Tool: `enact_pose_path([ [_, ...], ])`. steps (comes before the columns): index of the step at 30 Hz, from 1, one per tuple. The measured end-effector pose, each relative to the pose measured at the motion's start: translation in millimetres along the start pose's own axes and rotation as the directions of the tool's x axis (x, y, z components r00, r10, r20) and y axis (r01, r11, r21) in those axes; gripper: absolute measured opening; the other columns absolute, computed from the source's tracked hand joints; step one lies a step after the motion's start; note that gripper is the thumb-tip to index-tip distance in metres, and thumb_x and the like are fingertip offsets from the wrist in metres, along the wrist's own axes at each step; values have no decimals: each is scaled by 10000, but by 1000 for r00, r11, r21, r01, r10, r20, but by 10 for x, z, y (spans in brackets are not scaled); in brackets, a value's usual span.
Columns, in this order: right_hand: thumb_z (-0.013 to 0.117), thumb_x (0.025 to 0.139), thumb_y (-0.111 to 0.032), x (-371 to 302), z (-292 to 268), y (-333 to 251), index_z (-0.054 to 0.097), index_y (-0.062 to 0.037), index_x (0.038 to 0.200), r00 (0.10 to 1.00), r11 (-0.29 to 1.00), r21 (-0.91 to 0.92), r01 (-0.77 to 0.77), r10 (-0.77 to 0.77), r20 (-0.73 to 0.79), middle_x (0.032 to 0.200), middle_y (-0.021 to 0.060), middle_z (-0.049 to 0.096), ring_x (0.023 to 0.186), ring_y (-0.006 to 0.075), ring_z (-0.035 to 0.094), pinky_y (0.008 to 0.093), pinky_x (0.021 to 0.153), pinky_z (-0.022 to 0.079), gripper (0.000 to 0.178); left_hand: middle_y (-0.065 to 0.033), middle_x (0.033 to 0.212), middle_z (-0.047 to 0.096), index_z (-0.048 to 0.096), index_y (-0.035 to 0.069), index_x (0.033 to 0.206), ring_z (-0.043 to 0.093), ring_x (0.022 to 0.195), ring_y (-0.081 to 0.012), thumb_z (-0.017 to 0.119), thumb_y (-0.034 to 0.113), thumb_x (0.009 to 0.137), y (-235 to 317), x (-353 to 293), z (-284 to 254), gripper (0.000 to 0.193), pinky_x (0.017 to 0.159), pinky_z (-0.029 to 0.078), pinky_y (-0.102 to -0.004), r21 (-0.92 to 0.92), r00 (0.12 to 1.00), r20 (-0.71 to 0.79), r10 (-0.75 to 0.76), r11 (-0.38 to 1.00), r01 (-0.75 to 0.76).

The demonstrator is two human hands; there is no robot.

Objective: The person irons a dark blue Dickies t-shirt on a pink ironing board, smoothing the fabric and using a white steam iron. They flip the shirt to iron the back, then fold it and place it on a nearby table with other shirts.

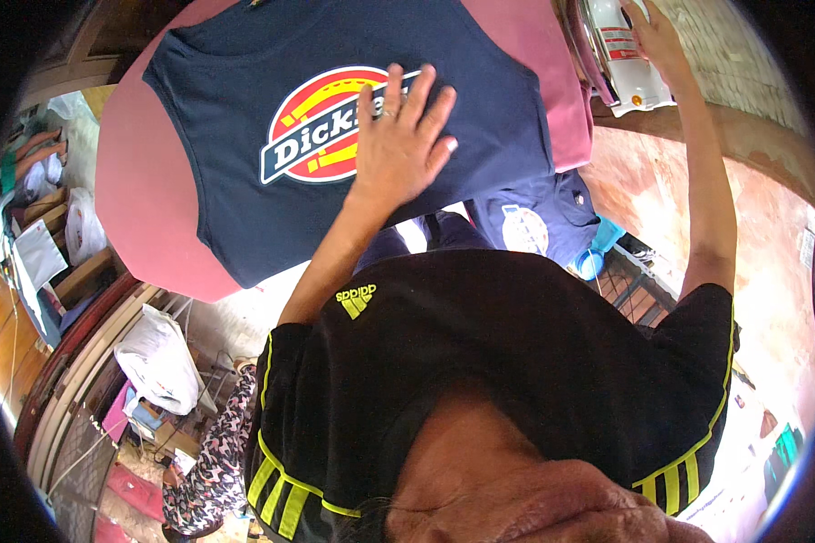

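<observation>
A navy sleeveless shirt [235, 81] lies spread over a pink cloth-covered ironing board [145, 181], with a red, yellow and white printed emblem on its chest. My left hand [403, 136] rests flat on this print, fingers spread and nothing in them. At the upper right, my right hand [658, 41] is closed at the handle of a white iron [638, 80] with an orange lamp. The iron stands beside the pink board, off the shirt. Its upper end and some of my right fingers are cut off by the frame's edge.
Below the board lies a dark blue printed T-shirt [566, 213], close to a light blue plastic item [598, 253]. White plastic bags [158, 357] sit among clutter at the left. A person in patterned clothing [210, 471] is at the lower left.
</observation>
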State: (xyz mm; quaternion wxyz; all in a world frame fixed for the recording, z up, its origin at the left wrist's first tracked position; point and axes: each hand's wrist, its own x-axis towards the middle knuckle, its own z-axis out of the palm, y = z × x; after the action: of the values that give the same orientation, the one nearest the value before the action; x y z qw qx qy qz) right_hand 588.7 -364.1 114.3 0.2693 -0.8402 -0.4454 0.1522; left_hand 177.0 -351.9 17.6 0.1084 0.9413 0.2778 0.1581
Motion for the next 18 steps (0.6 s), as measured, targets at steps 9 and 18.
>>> enact_pose_path([
  [9,555,987,-498,500,395,247,538,46,1358,978,999,-27,-30,24,-205,1222,302,647,1162,386,626,463,977,473,658,-32,1538,456,605,187,1340,369,1454,-301,677,428,910,-261,331,-195,498,1139,286,-616,5,994,-14,111,994,-111],
  [18,683,897,-279,-645,613,-854,585,-17,1296,814,836,-109,538,-549,-192,1302,222,585,1199,430,546,516,987,452,488,-129,1577,383,457,198,1501,319,1462,-374,531,574,953,-1463,1870,113,668,1145,243,-648,208,959,-151,240,956,-207],
])
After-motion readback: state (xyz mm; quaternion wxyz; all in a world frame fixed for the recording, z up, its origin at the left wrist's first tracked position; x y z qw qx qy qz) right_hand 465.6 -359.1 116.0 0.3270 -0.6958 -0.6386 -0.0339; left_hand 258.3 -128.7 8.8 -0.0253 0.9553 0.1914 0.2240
